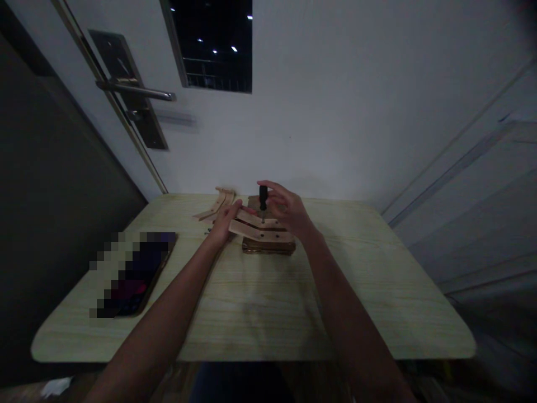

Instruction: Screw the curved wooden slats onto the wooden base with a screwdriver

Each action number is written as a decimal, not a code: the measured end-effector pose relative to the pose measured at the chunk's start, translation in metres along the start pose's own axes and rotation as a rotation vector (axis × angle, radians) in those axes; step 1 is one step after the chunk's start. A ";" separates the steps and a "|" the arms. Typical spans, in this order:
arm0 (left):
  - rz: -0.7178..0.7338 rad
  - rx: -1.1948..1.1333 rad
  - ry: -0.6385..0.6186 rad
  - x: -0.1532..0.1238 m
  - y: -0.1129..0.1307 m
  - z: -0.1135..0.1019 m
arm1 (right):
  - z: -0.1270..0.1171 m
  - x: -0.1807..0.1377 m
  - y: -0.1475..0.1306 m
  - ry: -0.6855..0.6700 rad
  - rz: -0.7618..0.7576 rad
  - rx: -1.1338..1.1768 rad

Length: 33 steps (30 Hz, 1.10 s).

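My left hand [226,220] rests on the left end of a curved wooden strip [255,230], fingers pressed down flat on it. The strip lies across a small stack of wooden pieces [268,245] at the far middle of the table. My right hand [287,208] holds a black-handled screwdriver [263,197] upright, fingertips pinched round the handle, its tip down on the wooden strip. More curved wooden strips [218,204] lie just left of and behind my left hand.
A light wood-grain table [260,313] stands against a white wall. A dark phone [134,274] lies on its left part. A door with a metal lever handle [136,89] is at the left, a dark window [213,45] above.
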<state>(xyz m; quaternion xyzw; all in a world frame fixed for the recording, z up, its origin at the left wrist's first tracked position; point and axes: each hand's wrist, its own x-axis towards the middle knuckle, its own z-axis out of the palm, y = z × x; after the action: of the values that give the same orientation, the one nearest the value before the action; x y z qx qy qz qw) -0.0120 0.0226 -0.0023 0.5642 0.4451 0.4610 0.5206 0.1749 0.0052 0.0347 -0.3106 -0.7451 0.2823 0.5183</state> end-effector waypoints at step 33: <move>-0.019 -0.083 -0.014 0.009 -0.014 -0.004 | -0.001 -0.001 0.002 -0.036 0.008 0.068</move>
<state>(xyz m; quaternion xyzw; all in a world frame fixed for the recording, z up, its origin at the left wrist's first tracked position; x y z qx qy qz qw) -0.0150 0.0330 -0.0154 0.5410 0.4273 0.4699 0.5512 0.1769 0.0055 0.0328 -0.2907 -0.7429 0.3152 0.5141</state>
